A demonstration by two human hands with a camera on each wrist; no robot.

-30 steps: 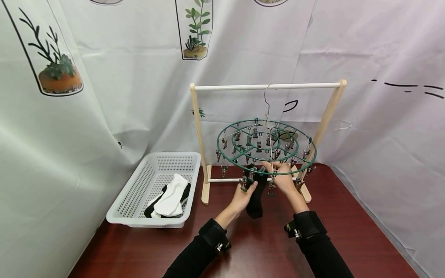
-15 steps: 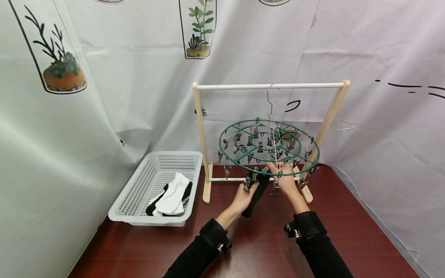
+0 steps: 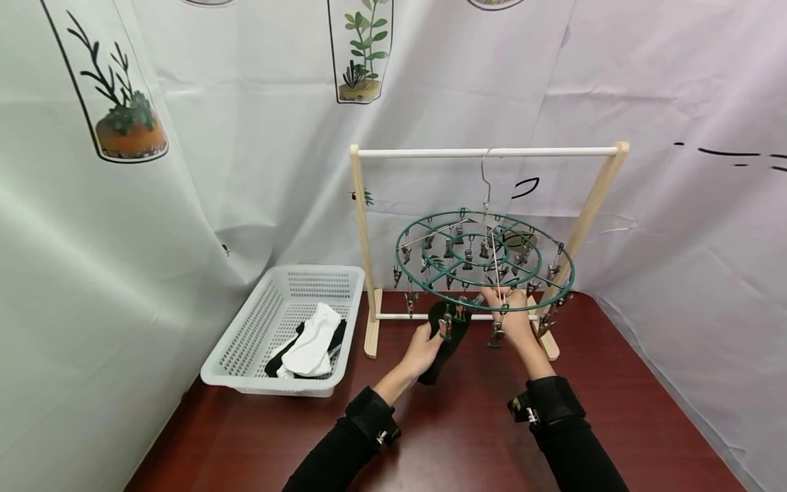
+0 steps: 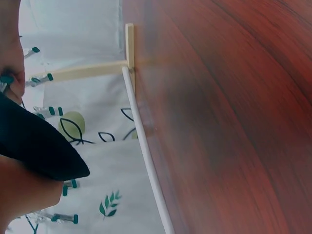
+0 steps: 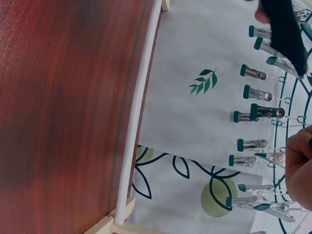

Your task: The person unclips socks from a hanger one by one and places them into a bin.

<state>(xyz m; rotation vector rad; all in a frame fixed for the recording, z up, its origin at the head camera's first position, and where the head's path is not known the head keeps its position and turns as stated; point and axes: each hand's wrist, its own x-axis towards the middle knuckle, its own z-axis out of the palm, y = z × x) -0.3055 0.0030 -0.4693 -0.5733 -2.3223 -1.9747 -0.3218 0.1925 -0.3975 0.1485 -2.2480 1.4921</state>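
In the head view my left hand (image 3: 421, 348) holds a black sock (image 3: 438, 361), which slants down to the left below the hanger's front rim. The left wrist view shows the sock (image 4: 39, 139) lying over the fingers. My right hand (image 3: 515, 316) reaches under the ring of a round green clip hanger (image 3: 455, 295) and pinches one clip (image 4: 6, 80), whose green tip shows at the fingers. The sock (image 5: 290, 36) is apart from the right hand (image 5: 300, 168) in the right wrist view. Several metal clips (image 5: 257, 92) dangle between them.
The hanger hooks over the white bar (image 3: 430, 154) of a wooden stand (image 3: 363, 232). To its left, a white plastic basket (image 3: 230, 355) contains white socks (image 3: 313, 338) and black ones. The brown table (image 3: 461, 430) ends at a printed curtain (image 3: 270, 137) behind.
The left hand has drawn back to the left with the sock, whose lower end has swung left. The right hand stays at the clip under the ring. The head view has shifted slightly left.
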